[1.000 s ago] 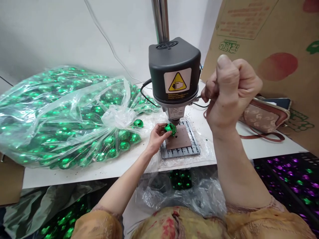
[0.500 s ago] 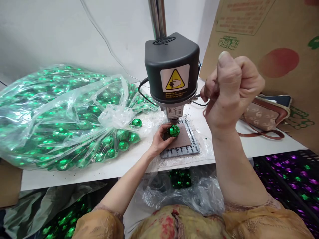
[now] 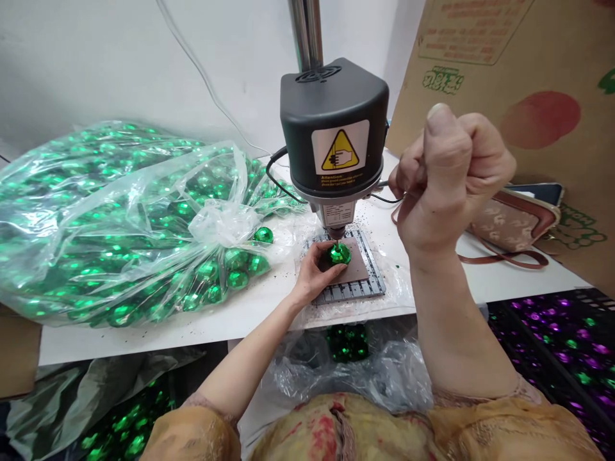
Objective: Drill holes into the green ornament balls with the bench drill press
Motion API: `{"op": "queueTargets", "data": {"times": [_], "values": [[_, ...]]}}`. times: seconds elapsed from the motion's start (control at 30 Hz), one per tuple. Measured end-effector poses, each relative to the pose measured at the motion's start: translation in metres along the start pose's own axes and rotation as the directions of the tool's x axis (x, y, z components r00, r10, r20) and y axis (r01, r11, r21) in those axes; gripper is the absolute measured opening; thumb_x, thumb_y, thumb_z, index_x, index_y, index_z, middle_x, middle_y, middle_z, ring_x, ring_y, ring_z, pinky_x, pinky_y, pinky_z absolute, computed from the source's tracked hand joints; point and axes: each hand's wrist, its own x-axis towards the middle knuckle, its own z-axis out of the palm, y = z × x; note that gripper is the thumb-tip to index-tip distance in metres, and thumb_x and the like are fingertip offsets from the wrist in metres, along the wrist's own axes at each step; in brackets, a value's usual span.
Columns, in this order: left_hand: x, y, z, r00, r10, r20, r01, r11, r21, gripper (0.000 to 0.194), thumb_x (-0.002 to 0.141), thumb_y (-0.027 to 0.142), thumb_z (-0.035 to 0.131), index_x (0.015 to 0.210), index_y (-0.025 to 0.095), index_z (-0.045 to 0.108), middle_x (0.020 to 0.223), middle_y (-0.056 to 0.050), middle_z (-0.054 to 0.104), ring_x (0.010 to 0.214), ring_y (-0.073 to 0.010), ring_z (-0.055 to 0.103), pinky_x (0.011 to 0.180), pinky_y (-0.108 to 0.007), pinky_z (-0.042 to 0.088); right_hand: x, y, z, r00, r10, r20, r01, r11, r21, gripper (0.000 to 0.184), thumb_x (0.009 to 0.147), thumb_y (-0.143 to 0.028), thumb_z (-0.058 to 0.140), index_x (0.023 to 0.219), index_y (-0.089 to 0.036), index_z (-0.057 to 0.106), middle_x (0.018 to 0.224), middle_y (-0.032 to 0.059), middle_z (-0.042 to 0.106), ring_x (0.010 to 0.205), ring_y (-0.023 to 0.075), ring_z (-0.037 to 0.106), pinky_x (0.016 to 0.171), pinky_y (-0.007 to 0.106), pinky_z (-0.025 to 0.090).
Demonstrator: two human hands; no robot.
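My left hand (image 3: pixel 314 275) grips a shiny green faceted ball (image 3: pixel 339 253) between thumb and fingers. The ball rests on a brown square pad (image 3: pixel 356 269), which lies on the slotted metal base plate (image 3: pixel 373 282). Directly over the ball is the chuck of a small black drill press (image 3: pixel 331 115), its thin bit reaching the ball's top. My right hand (image 3: pixel 446 186) is closed in a fist, raised at the machine's right side. A thin lever (image 3: pixel 383 184) runs from the press into its fingers; the grip itself is hidden inside the fist.
A large clear plastic bag (image 3: pixel 120 224) of green balls fills the left of the white table (image 3: pixel 158 339). One loose ball (image 3: pixel 263 235) lies by its knot. A patterned purse (image 3: pixel 509 218) and a cardboard box (image 3: pixel 461 45) stand right. Crates of purple and green balls (image 3: pixel 552 346) sit lower right.
The green ball and my left hand have shifted slightly right under the bit. My right fist stays on the lever, nearly unmoved.
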Motion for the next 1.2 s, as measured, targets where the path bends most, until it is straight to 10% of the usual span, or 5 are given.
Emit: {"op": "queueTargets", "data": {"times": [1.2], "values": [[-0.002, -0.007, -0.001, 1.000, -0.003, -0.009, 0.003, 1.000, 0.024, 0.059, 0.078, 0.051, 0.090, 0.122, 0.022, 0.064, 0.124, -0.010, 0.072, 0.123, -0.0280, 0.069, 0.112, -0.050, 0.053, -0.035, 0.015, -0.019, 0.959, -0.284, 0.025, 0.279, 0.953, 0.113, 0.049, 0.085, -0.015, 0.055, 0.061, -0.016, 0.013, 0.045, -0.0074, 0.019, 0.037, 0.0013, 0.014, 0.036, 0.018, 0.017]]}}
